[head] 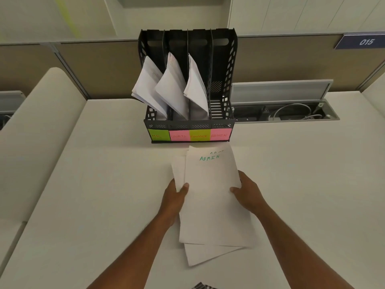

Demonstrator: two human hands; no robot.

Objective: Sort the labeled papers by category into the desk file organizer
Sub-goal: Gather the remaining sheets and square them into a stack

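Observation:
A black desk file organizer (231, 65) with four slots stands at the back of the desk. Sticky notes on its front read HR (158, 135), SPORTS (179, 136), FINANCE (199, 136) and ADMIN (220, 134). White papers lean in the HR slot (145, 84), the SPORTS slot (171, 86) and the FINANCE slot (196, 84); the ADMIN slot holds none. In front of it, a small stack of white papers (212, 197) has "ADMIN" in green on top. My left hand (175, 197) grips the stack's left edge and my right hand (248, 192) grips its right edge.
The white desk (104, 195) stretches to both sides. An open cable tray (287, 113) with wires lies in the desk to the right of the organizer. A brown partition (100, 65) runs behind, with a "015" sign (364, 41). A striped object (203, 286) peeks in at the bottom edge.

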